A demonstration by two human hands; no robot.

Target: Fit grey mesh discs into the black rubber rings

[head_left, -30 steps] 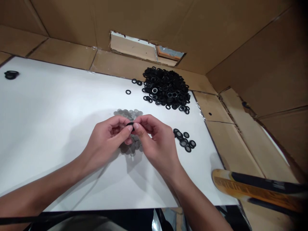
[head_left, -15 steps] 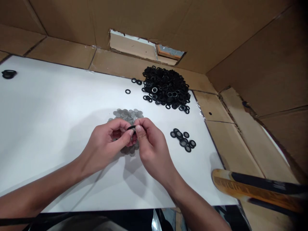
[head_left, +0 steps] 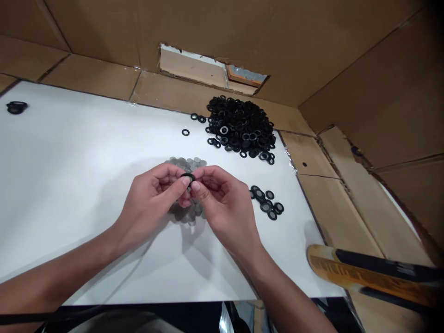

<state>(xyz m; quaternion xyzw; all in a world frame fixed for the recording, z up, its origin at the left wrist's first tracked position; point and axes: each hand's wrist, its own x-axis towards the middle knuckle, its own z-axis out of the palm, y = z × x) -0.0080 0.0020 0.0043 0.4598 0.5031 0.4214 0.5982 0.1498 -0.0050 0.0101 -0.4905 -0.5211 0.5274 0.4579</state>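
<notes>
Between the fingertips of both hands is a black rubber ring (head_left: 188,175), tilted, with a bit of grey showing inside it. My left hand (head_left: 157,188) pinches its left side between thumb and fingers. On the other side, my right hand (head_left: 222,194) grips it with thumb and forefinger, the thumbs nearly touching. Under the hands lies a heap of small grey mesh discs (head_left: 189,215), partly hidden by them. Right of my right hand sits a group of black rings with grey discs inside (head_left: 266,206).
A large pile of black rings (head_left: 241,122) stands at the back, with a few loose ones beside it. More black rings (head_left: 16,107) lie far left on the white table (head_left: 69,162). Cardboard walls (head_left: 222,27) enclose the back and right. A yellow-and-black object (head_left: 364,273) juts in at right.
Both hands have risen slightly with the ring. The right thumb has shifted down and left along it, and the ring now shows more of its face.
</notes>
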